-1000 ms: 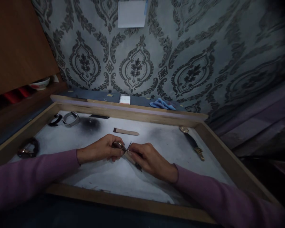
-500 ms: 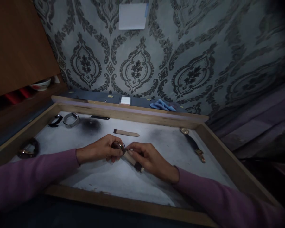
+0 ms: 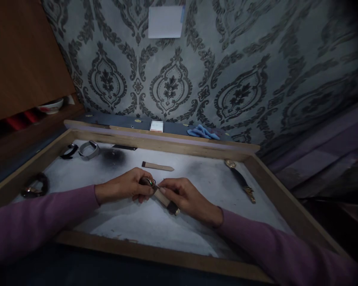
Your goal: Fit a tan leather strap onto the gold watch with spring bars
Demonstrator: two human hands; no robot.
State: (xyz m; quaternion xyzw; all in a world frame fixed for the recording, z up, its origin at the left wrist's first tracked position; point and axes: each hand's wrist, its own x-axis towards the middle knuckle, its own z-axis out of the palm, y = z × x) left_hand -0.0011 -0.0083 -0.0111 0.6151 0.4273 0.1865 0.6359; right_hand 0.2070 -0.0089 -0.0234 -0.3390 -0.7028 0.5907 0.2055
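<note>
Between the thumb and fingers of my left hand (image 3: 130, 186) is a round, dark watch (image 3: 146, 181) with a shiny rim. My right hand (image 3: 191, 201) is closed in a pinch where a watch strap (image 3: 162, 197) meets the case. The strap has a pale tan underside and slants down to the right, ending in a dark part with a gold-coloured buckle (image 3: 177, 212). Whether my right fingertips also hold a small tool I cannot make out. Just beyond my hands lies a loose tan strap piece (image 3: 158, 166) with a dark end.
A wooden rim (image 3: 155, 250) surrounds the white work surface. At its left lie a black watch (image 3: 70, 151), a grey mesh band (image 3: 88, 150) and a dark watch (image 3: 35, 186). To the right rests a watch with a dark strap (image 3: 240, 178). A blue cloth (image 3: 203, 132) sits behind.
My hands stay together at the watch, almost unmoved. The watch case has turned slightly, and the view has shifted a little.
</note>
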